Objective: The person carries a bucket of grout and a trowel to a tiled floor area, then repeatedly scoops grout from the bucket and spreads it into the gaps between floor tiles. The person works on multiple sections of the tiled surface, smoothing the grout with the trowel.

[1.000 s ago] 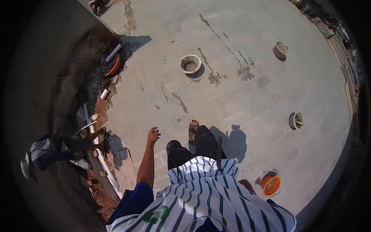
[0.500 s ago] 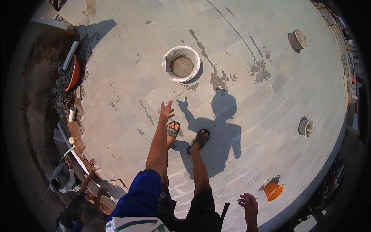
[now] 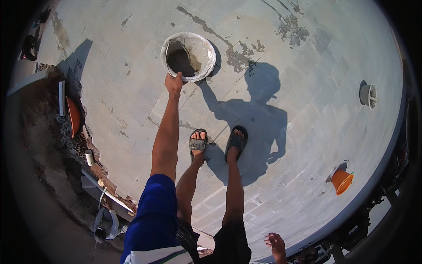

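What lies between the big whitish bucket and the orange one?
The head view shows grey paving, partly under the person's shadow, between the big whitish bucket and the orange bucket.

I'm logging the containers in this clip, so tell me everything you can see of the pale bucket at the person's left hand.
The pale bucket is round, wide-mouthed and grey-white, its rim and inner wall blotched with a mortar-like crust. The left hand grips its near rim. Inside, the left part is dark; shadow or contents, I cannot tell. It is ahead of the feet, mouth up, shadow falling rightward on the paving. Whether its base touches down is hidden.
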Tool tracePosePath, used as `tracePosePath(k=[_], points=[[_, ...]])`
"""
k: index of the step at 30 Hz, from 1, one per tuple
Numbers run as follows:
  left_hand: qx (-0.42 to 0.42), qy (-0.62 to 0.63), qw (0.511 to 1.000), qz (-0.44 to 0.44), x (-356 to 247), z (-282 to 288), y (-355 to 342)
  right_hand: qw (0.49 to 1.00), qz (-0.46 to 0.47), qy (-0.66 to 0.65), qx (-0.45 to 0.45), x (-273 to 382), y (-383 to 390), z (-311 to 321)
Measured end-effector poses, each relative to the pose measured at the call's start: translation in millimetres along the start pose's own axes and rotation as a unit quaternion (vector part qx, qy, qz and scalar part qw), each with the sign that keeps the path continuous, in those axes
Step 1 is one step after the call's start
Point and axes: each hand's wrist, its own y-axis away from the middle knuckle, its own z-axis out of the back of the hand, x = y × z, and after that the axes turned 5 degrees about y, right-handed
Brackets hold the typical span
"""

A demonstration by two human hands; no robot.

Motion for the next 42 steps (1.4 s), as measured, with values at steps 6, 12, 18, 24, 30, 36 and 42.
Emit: tracePosePath(k=[6,12,18,24,30,36,42], points=[[0.307,-0.401,0.845,-0.174,-131.6,92.6,74.5,0.994,0.025,-0.105,-0.003,-31.9,45.6,8.1],[0.371,-0.097,0.909,0.164,-273.0,130.5,216.9,0.985,-0.006,-0.174,0.008,-123.5,67.3,-7.6],[0.464,-0.298,0.831,-0.072,-359.2,55.5,390.0,0.974,-0.049,-0.221,0.002,-237.0,72.9,-27.4],[0.341,-0.117,0.914,0.187,-341.6,-49.6,495.1,0.928,-0.095,-0.360,0.001,-351.7,47.6,6.3],[0.370,-0.200,0.898,0.129,-308.1,-199.4,650.7,0.923,-0.013,-0.372,-0.098,-411.5,28.1,113.6],[0.389,-0.148,0.884,0.214,-305.7,-326.4,769.6,0.923,0.114,-0.304,-0.206,-442.3,-25.7,271.2],[0.442,-0.170,0.856,0.208,-270.5,-451.9,858.9,0.947,0.067,-0.274,-0.155,-414.5,-60.7,432.7]])
